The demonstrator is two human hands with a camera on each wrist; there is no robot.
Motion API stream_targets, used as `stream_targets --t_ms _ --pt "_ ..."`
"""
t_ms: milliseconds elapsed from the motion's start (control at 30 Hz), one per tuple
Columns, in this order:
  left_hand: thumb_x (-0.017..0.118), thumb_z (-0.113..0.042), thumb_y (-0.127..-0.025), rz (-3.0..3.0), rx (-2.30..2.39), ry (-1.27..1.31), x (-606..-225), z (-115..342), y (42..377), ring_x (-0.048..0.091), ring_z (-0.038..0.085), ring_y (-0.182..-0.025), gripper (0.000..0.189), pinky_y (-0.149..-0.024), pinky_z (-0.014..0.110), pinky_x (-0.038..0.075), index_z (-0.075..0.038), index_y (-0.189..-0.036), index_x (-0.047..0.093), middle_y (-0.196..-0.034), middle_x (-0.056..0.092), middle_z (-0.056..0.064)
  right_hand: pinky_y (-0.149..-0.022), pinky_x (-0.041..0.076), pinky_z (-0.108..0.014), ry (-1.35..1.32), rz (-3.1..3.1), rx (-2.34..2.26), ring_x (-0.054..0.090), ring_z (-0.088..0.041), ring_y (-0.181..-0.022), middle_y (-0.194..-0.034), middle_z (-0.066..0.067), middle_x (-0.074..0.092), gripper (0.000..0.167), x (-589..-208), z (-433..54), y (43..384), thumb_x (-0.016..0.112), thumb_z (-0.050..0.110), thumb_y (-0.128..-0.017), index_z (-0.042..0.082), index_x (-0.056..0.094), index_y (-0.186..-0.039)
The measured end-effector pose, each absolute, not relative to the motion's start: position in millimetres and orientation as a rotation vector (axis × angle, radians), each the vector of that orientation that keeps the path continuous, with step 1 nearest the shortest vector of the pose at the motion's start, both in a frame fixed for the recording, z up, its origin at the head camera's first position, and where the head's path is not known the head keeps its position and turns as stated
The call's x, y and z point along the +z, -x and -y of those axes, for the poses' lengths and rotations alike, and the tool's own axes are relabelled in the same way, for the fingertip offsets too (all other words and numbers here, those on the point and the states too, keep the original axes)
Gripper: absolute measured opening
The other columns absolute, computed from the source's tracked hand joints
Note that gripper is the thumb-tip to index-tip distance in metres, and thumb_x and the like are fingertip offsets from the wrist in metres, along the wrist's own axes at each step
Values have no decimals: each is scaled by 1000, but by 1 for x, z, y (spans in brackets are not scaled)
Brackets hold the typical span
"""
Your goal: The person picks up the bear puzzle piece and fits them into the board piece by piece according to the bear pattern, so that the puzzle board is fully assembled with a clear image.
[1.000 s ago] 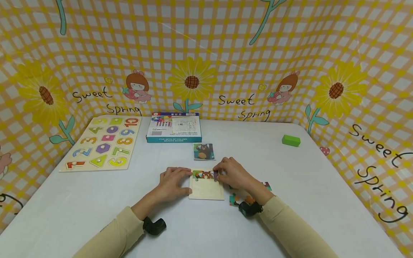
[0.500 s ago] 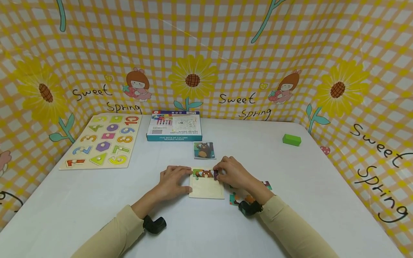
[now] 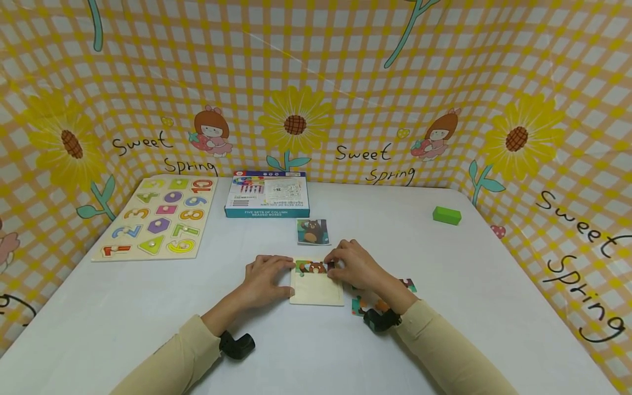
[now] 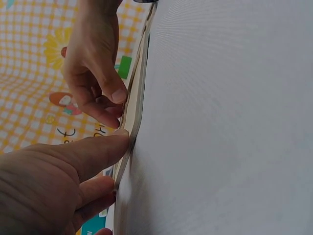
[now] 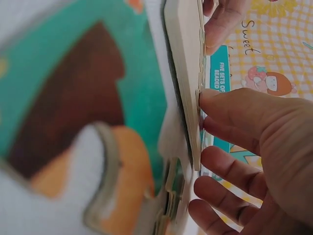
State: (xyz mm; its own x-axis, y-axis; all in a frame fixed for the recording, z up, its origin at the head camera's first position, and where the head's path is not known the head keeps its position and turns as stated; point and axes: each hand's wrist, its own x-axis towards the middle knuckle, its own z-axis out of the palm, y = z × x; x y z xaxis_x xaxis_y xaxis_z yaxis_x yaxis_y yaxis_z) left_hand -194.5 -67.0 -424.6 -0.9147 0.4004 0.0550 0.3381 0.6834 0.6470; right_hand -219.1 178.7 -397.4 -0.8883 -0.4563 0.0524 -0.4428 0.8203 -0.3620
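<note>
A square wooden puzzle tray (image 3: 317, 289) lies in front of me in the head view. Along its top edge sit bear puzzle pieces (image 3: 316, 267) showing the bear's face. My left hand (image 3: 265, 278) holds the tray's left side, thumb near the lower corner and fingertips near the upper one. At the upper right corner, my right hand (image 3: 356, 265) has thumb and fingertips on a dark puzzle piece (image 3: 331, 267), mostly hidden by the fingers. Loose puzzle pieces (image 3: 359, 306) lie right of the tray, partly under my right forearm; one looms large (image 5: 73, 93) in the right wrist view.
Behind the tray lies a bear picture card (image 3: 313, 232). A teal-edged box (image 3: 266, 197) stands farther back, with a number-and-shape board (image 3: 158, 219) to its left. At the far right is a green block (image 3: 446, 215). A patterned cloth (image 3: 316, 66) rises behind the table.
My right fingertips have shifted slightly left at the tray's upper corner, with the dark piece now more covered. The left hand stays at the tray's left side.
</note>
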Motion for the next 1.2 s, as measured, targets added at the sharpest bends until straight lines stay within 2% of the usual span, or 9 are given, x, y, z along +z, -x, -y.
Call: stream_targets --t_ms 1200 --pt "76 -25 -76 -2803 1036 -619 -423 66 193 34 31 -125 53 -103 58 19 -15 -125 60 -138 52 2 -75 36 -30 748 -2929 -544 44 -16 -87 -97 -2 60 25 -397 -179 220 73 26 -81 17 72 -104"
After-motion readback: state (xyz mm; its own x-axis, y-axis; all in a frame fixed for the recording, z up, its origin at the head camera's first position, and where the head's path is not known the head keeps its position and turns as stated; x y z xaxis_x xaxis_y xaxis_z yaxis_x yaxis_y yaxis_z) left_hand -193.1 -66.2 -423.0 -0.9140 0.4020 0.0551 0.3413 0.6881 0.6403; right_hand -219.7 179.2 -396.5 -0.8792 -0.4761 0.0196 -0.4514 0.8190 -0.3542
